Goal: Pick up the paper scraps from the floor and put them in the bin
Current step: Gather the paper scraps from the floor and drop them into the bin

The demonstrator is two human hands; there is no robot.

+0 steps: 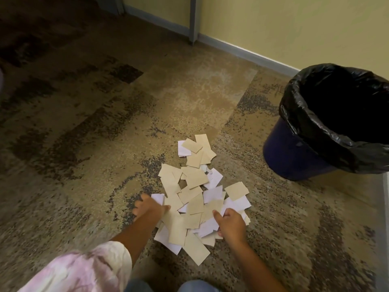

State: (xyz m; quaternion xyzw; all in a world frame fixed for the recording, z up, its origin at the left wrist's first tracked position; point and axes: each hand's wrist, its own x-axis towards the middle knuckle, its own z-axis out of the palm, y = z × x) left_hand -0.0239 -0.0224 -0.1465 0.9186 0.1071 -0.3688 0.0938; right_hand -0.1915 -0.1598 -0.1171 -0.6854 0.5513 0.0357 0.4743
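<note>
A loose pile of tan and white paper scraps (195, 192) lies on the patterned carpet in front of me. My left hand (147, 208) is at the pile's near left edge, with its thumb lying over tan scraps and its fingers curled down beside them. At the near right edge my right hand (231, 225) curls round several white and tan scraps, thumb on top. The blue bin (294, 163) with a black liner stands on the floor to the right of the pile, and its mouth is open.
A yellow wall with a grey skirting board (248, 52) runs behind the bin. A grey metal leg (194, 20) stands at the wall. Bare carpet (84, 123) stretches to the left and beyond the pile. My knees show at the bottom edge.
</note>
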